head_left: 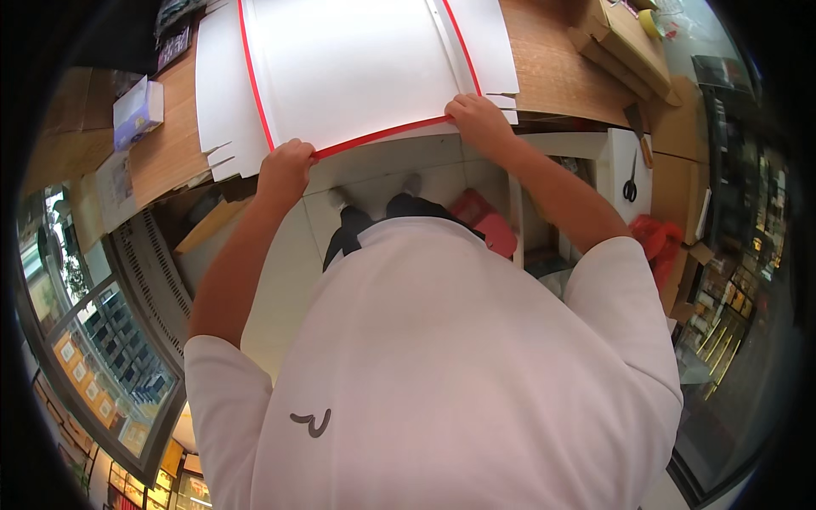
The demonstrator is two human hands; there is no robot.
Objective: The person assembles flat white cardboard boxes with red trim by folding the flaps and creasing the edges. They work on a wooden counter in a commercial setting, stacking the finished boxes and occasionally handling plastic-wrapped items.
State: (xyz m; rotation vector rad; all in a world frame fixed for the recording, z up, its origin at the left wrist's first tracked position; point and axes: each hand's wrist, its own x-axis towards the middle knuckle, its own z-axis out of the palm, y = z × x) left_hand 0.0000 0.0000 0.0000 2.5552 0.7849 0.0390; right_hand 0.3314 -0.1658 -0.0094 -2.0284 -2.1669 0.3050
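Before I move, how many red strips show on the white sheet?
3: a left strip, a right strip, and a near strip between the left hand and right hand. The white sheet runs out of frame; more may be hidden.

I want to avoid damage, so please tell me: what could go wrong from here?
The near red strip, between the left hand and right hand, might sit crooked. The white sheet might bend where its near edge appears to overhang the table. Its slit corners might catch or tear.
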